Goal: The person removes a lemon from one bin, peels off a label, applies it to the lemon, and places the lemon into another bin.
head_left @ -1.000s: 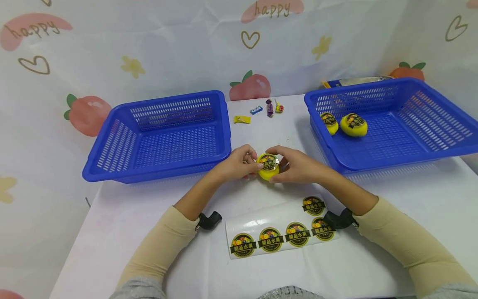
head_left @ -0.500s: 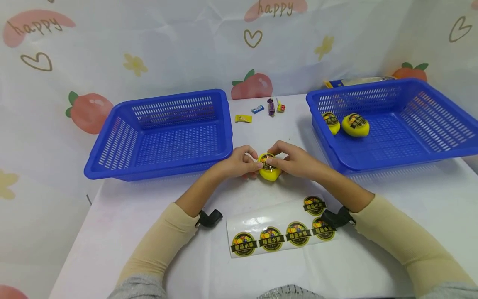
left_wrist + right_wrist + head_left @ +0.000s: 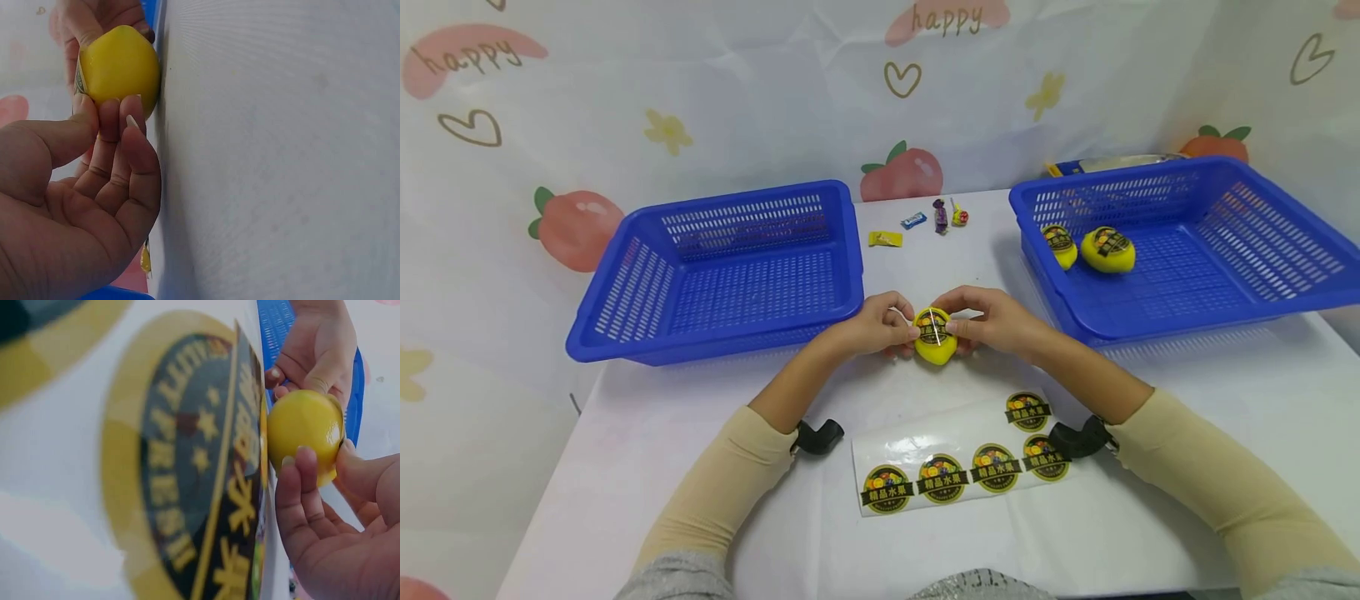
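Between both hands is a yellow lemon (image 3: 935, 354) with a round black-and-gold sticker (image 3: 932, 326) on its upper face. My left hand (image 3: 882, 323) holds the lemon's left side, its thumb at the sticker's left edge. On the other side my right hand (image 3: 1000, 321) grips it, the thumb pressing the sticker's right edge. In the left wrist view the lemon (image 3: 122, 65) sits against the left fingertips, and the sticker shows only as a thin edge. The right wrist view has the lemon (image 3: 306, 428) between right thumb and fingers.
A sheet of round stickers (image 3: 940, 433) lies in front of the hands. To the left stands a blue basket (image 3: 715, 343); another blue basket (image 3: 1150, 329) on the right holds two stickered lemons (image 3: 1108, 250). Small wrapped candies (image 3: 913, 221) lie behind.
The right thumb has moved from the lemon's lower side up onto the sticker, then out to its right edge. The left hand keeps its hold on the lemon.
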Available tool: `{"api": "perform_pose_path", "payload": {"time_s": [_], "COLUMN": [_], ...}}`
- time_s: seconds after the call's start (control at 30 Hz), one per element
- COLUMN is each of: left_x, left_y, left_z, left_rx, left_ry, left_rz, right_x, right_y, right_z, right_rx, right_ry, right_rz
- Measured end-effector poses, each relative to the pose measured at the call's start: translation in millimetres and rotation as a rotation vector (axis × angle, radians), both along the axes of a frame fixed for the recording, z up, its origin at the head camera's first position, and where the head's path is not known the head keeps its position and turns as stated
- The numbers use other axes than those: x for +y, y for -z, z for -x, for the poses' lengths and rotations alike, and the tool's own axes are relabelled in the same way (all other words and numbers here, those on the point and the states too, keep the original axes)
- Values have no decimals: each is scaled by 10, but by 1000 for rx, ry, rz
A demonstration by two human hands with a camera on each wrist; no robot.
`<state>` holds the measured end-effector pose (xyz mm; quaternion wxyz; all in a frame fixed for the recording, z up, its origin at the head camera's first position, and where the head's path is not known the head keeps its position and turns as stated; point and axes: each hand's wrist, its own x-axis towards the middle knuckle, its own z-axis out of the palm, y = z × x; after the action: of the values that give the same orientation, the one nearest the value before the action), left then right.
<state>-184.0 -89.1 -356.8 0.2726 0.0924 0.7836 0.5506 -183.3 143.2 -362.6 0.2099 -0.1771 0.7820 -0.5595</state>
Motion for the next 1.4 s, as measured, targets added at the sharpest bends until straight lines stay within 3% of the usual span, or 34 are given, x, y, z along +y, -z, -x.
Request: {"api": "perform_pose_path", "payload": {"time_s": [0.23, 0.47, 0.73, 0.93, 1.1, 1.2, 1.33, 1.4], "left_x": [7, -13, 19, 12, 17, -3, -77, -139], "left_y": [-13, -54, -196, -297, -406, -473, -537, -548], "left_z": [-3, -51, -213, -376, -487, -560, -603, -601], "left_rx": [-17, 23, 213, 338, 496, 672, 947, 1027], "left_ry": [-1, 42, 103, 128, 152, 146, 89, 57], "left_rz": [-2, 51, 235, 304, 302, 319, 346, 371], "right_x": [73, 163, 64, -9, -23, -29, -33, -34], "right_y": [13, -7, -41, -31, -33, -35, -43, -55], "right_z": [11, -25, -91, -120, -132, -142, -156, -168], "right_rx": [-54, -57, 210, 285, 306, 331, 371, 387], "right_ry": [-71, -175, -185, -162, -145, -137, -134, -141], "right_rz": [64, 12, -170, -221, -229, -252, -293, -304]}}
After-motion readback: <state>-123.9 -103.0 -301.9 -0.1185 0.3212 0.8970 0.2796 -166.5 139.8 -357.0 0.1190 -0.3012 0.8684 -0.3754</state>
